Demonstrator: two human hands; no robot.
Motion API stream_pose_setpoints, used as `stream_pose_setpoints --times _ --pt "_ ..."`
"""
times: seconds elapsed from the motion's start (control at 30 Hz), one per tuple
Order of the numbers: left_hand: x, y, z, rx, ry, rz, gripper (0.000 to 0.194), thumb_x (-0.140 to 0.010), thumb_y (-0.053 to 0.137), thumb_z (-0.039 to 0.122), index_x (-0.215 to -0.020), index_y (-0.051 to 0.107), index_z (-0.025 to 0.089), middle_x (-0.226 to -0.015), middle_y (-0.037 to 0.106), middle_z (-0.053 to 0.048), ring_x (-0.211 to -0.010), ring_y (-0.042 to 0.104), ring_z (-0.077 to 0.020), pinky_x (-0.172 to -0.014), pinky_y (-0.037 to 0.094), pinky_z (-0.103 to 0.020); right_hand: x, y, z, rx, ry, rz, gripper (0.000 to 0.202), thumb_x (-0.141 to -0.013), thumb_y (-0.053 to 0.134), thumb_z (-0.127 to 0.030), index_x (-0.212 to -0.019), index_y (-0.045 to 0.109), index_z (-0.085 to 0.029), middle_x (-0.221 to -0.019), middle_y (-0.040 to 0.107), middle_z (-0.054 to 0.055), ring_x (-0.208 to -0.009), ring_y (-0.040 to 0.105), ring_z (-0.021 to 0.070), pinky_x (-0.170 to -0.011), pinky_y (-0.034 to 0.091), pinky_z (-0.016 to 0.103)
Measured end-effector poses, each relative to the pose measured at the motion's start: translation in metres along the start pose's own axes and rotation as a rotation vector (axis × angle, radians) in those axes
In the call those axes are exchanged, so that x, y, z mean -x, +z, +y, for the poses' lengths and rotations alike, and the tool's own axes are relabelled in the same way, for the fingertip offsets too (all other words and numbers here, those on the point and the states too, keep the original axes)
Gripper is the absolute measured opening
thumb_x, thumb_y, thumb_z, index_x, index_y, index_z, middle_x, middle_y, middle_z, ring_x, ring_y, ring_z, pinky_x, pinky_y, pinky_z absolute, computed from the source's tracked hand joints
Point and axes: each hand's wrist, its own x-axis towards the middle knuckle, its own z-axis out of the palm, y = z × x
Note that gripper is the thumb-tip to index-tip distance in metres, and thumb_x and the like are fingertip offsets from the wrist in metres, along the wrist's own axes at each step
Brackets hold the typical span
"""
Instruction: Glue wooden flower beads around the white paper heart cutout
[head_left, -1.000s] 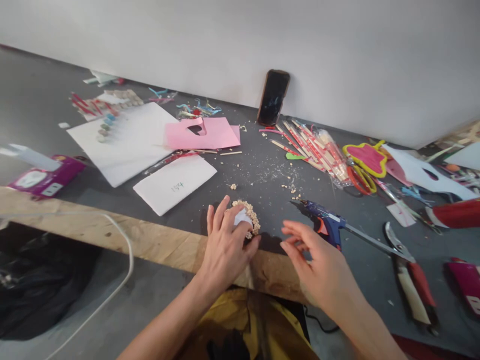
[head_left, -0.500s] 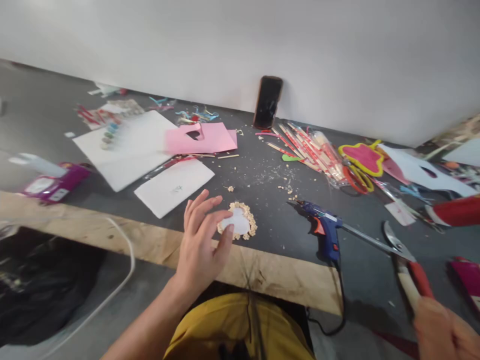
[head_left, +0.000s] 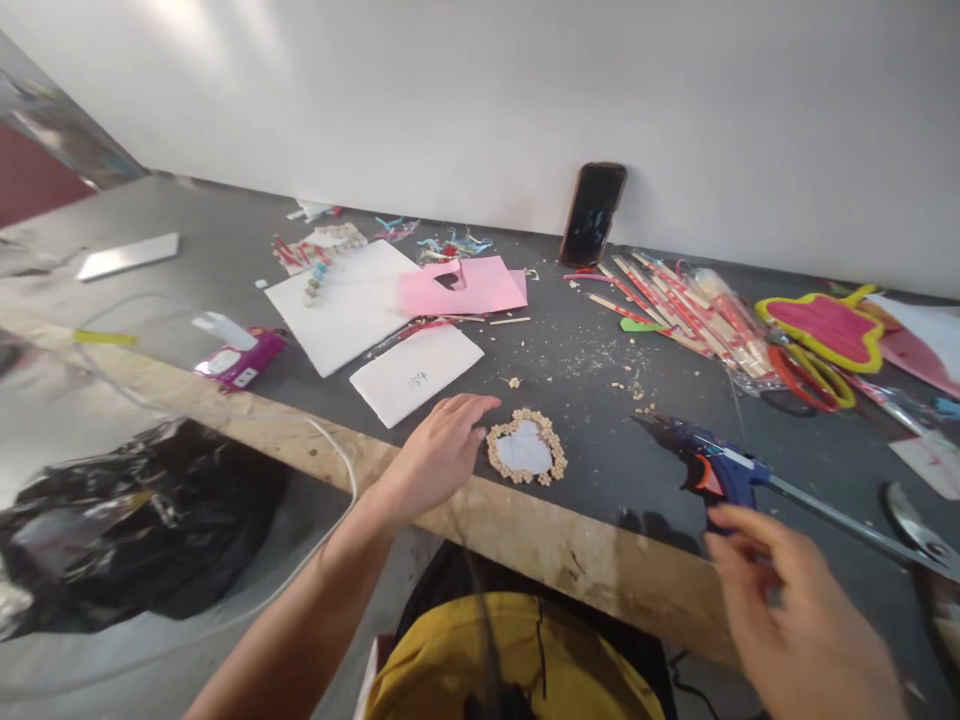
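Note:
A heart-shaped piece with white paper [head_left: 525, 450] inside a border of small beige wood bits [head_left: 561, 462] lies near the table's front edge. Just left of it hovers my left hand [head_left: 442, 455], fingers stretched out and holding nothing. On the right, my right hand [head_left: 802, 610] is beside the handle of a blue glue gun [head_left: 739, 480], fingers apart and slightly curled. Whether it touches the handle I cannot tell. A clear glue stick [head_left: 832, 515] sticks out of the gun's back. Pruning shears [head_left: 919, 525] lie at the right edge, partly out of view.
A phone [head_left: 594, 215] leans on the wall. Folded white paper [head_left: 416, 375], a pink card [head_left: 480, 287] and a purple tape dispenser [head_left: 247, 360] lie to the left. Wrapped chopsticks [head_left: 675, 300] and red-yellow scissors [head_left: 817, 378] are at right. A black bag [head_left: 187, 510] sits below.
My right hand has left the pruning shears and moved left to the glue gun. My left hand has drawn back from over the heart to its left side. The view has turned left.

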Motion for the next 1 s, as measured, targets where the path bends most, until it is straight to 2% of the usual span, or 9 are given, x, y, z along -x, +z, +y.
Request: stream_pose_setpoints --times 0.03,0.1,0.17,0.3,0.4,0.57,1.0 --pt "-0.001 0.001 0.001 -0.004 0.008 -0.001 0.038 -0.088 0.038 0.01 -0.123 0.05 0.018 -0.123 0.06 -0.008 -0.116 0.055 -0.0204 -0.098 0.047 -0.04 -0.006 0.005 -0.011 -0.014 -0.089 -0.008 0.042 -0.089 0.042 -0.053 -0.11 0.055 -0.019 -0.094 0.065 0.009 -0.081 0.063 0.0216 -0.063 0.049 0.033" --pt "-0.004 0.003 0.003 -0.005 0.011 -0.001 0.038 -0.087 0.038 0.008 -0.122 0.051 0.016 -0.121 0.061 -0.008 -0.114 0.056 -0.0201 -0.097 0.047 -0.039 -0.013 0.016 -0.031 -0.024 -0.247 0.019 0.039 -0.09 0.044 -0.048 -0.115 0.053 -0.019 -0.108 0.062 0.012 -0.099 0.06 0.0249 -0.076 0.051 0.037" --pt "-0.005 0.005 0.005 -0.006 0.01 -0.004 0.039 -0.086 0.038 0.008 -0.122 0.052 0.016 -0.12 0.062 -0.008 -0.113 0.057 -0.0202 -0.097 0.048 -0.039 -0.015 0.025 -0.047 -0.041 -0.333 0.0 0.032 -0.091 0.047 -0.039 -0.116 0.053 -0.02 -0.11 0.061 0.011 -0.103 0.057 0.0243 -0.081 0.05 0.038" --pt "-0.005 0.009 0.006 -0.003 0.011 -0.012 0.041 -0.086 0.037 0.006 -0.123 0.051 0.016 -0.12 0.063 -0.007 -0.112 0.058 -0.0203 -0.097 0.047 -0.039 -0.016 0.04 -0.071 -0.091 -0.418 -0.082 0.025 -0.09 0.049 -0.027 -0.113 0.055 -0.021 -0.107 0.061 0.01 -0.1 0.055 0.0242 -0.081 0.05 0.039" --pt "-0.005 0.011 0.006 0.002 0.011 -0.011 0.041 -0.086 0.036 0.006 -0.123 0.051 0.015 -0.119 0.063 -0.008 -0.11 0.059 -0.02 -0.095 0.049 -0.037 -0.021 0.05 -0.08 -0.082 -0.423 -0.101 0.028 -0.087 0.052 -0.023 -0.114 0.055 -0.019 -0.107 0.061 0.01 -0.098 0.052 0.0258 -0.081 0.049 0.041" --pt "-0.004 0.01 0.007 0.018 0.006 -0.005 0.04 -0.087 0.037 0.007 -0.124 0.051 0.015 -0.115 0.064 -0.008 -0.104 0.062 -0.0193 -0.089 0.052 -0.034 -0.029 0.059 -0.085 -0.042 -0.368 -0.099 0.036 -0.084 0.057 -0.03 -0.118 0.052 -0.017 -0.11 0.058 0.012 -0.098 0.047 0.0281 -0.081 0.047 0.045" --pt "-0.009 0.01 0.002 0.046 0.007 -0.017 0.041 -0.086 0.037 0.007 -0.123 0.052 0.017 -0.112 0.065 -0.008 -0.097 0.064 -0.0171 -0.084 0.054 -0.032 -0.035 0.064 -0.087 -0.079 -0.347 -0.123 0.031 -0.085 0.056 -0.029 -0.114 0.058 -0.019 -0.112 0.057 0.012 -0.1 0.047 0.0277 -0.083 0.046 0.046"
